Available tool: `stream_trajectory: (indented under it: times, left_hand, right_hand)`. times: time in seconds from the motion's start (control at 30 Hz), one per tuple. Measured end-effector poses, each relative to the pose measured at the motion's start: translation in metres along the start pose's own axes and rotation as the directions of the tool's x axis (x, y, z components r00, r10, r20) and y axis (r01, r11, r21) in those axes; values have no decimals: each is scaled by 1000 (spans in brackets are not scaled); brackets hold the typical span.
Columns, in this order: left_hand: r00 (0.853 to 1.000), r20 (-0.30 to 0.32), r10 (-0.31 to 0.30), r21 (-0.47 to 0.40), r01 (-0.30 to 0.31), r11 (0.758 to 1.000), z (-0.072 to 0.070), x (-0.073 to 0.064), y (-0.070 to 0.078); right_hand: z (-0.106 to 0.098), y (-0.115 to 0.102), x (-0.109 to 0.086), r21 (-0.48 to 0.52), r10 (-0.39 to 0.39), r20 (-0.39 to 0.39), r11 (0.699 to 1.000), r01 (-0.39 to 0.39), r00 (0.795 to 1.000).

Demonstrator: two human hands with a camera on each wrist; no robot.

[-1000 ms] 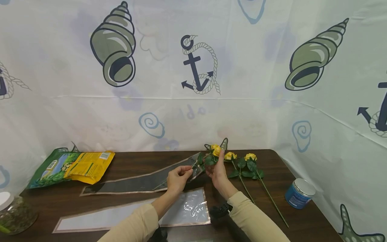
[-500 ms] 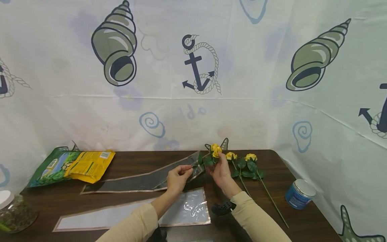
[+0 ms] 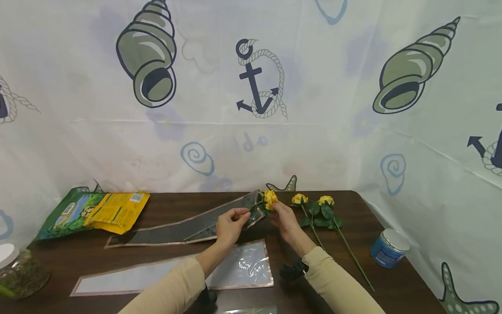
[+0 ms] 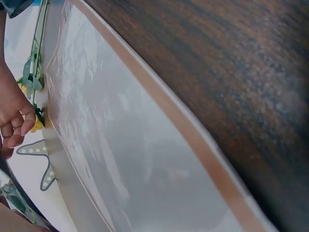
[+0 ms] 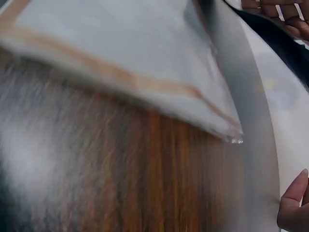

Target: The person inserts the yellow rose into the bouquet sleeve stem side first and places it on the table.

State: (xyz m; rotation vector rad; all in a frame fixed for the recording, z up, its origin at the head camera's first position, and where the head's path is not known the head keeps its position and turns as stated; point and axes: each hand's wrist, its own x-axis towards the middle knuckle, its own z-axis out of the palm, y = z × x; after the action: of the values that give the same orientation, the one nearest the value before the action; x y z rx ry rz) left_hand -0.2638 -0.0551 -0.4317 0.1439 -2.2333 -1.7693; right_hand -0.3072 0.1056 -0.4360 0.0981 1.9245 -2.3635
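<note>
And up behind it all hung the backdrop [image 3: 321,150], with two big shells [image 3: 147,54], three anchors [image 3: 255,89], the outer pair cut off, and faint letters too pale to read! Below it ran one brown table [image 3: 400,292]. Two long wrappers lay there: a white wrapper [image 3: 235,266] nearest the person, a dark wrapper [image 3: 164,234] beyond, both edged in copper, wide ends to the right. Far left, one bag [image 3: 94,213], green and yellow, barcode at the corner, print too small to make out. Then one jar [image 3: 25,274], white-lidded, at the frame's edge.

Now the two hands! Left hand [image 3: 228,226]: grip clamped, thumb and finger pinching the dark wrapper by its wide end. Right hand [image 3: 285,222]: fingertips up at the bloom, and whether that grip pinched or merely touched, I could not tell. One can [image 3: 389,248] stood at the right, blue label unreadable. Roses, three of them! One rose [image 3: 270,198] lay at the dark wrapper, film glinting over its leaves, long axis following it, bloom up at the far right, stem trailing near-left. Two more roses [image 3: 326,200] lay beyond the right hand, blooms pointing away.
</note>
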Motion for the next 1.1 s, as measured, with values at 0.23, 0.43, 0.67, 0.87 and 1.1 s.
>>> stream_trajectory:
  times: [0.23,0.43,0.67,0.87,1.1]
  left_hand:
    - [1000,14,-2,-3,2,1000,-1,3,-3]
    - [1000,-3,6,0,-6,1000,-1,6,-3]
    - [1000,-14,27,-1,-27,1000,0,11,0]
    - [999,-22,27,5,-27,1000,2,10,-3]
    - [1000,-25,14,-22,-14,1000,6,7,-5]
  right_hand:
    - [7,-1,-7,-204,-150,-26,969,142,988]
    - [13,-2,-13,-270,-304,-31,920,285,952]
    - [15,2,-9,-414,-340,-7,857,307,941]
    - [13,4,-13,-541,-321,22,793,281,947]
    - [12,9,-15,-577,-285,115,761,297,952]
